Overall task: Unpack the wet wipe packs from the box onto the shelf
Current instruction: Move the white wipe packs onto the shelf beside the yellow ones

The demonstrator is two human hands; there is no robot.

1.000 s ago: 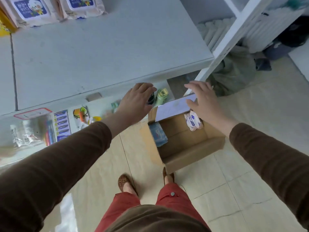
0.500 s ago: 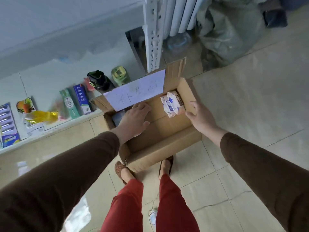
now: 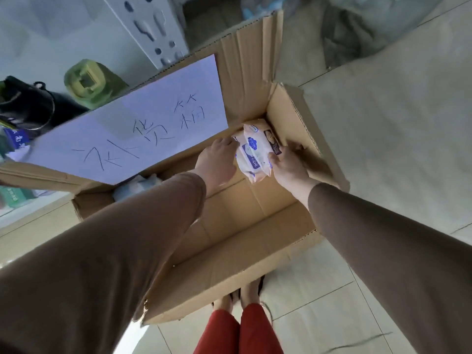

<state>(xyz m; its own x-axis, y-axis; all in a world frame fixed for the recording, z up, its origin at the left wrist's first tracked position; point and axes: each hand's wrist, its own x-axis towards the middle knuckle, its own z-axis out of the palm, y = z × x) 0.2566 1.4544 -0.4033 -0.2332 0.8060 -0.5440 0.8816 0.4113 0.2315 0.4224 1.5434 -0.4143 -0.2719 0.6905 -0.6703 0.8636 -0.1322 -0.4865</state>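
A floor (image 3: 383,139) of large pale glossy tiles with thin dark joints is seen, and on it an open box (image 3: 229,254) of brown corrugated cardboard is set, its flaps folded outward and its creased bottom laid bare. A smooth white paper sheet (image 3: 132,129) with handwritten characters is fixed to the far flap. Beyond the box, a white perforated metal upright (image 3: 150,29) of the shelf is seen, blurred, with a low white ledge where a green moulded container (image 3: 93,84) and a black bag (image 3: 28,106) are kept. Both arms are covered by soft brown sleeves (image 3: 102,251); red trousers (image 3: 240,330) are visible below.

In the far right corner of the box, two wet wipe packs (image 3: 255,152) are held upright side by side: soft, pillow-shaped plastic packets, white and pale peach with blue printed labels. They are clasped between the hands, the left hand (image 3: 217,162) pressed to the left side with curled fingers, the right hand (image 3: 288,169) wrapped round the right edge. A bluish packet (image 3: 135,186) is partly hidden under the left sleeve.
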